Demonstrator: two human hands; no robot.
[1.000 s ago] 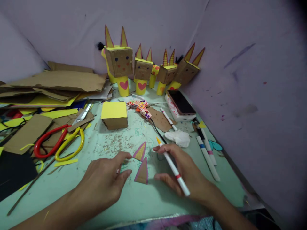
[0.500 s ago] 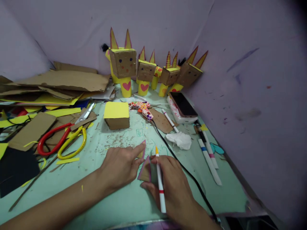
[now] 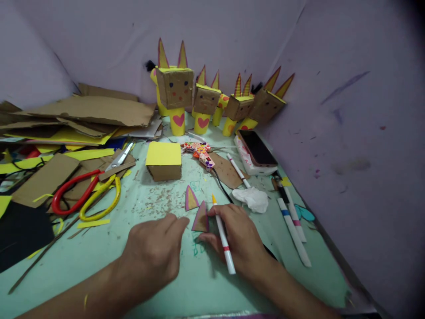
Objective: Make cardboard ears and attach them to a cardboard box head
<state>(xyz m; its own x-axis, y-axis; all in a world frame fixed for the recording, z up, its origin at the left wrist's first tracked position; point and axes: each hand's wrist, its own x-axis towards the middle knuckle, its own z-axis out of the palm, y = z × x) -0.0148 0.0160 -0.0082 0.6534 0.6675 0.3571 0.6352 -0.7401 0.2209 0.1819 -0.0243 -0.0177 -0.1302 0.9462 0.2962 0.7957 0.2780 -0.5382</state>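
The right hand [image 3: 241, 241] grips a white marker [image 3: 223, 235], its long axis running near-to-far with the yellow tip pointing away, beside a cardboard triangle [image 3: 201, 219] standing apex-up on the bench [image 3: 99, 248], while the left hand [image 3: 154, 252] rests open, fingers loosely curled, just left of it.
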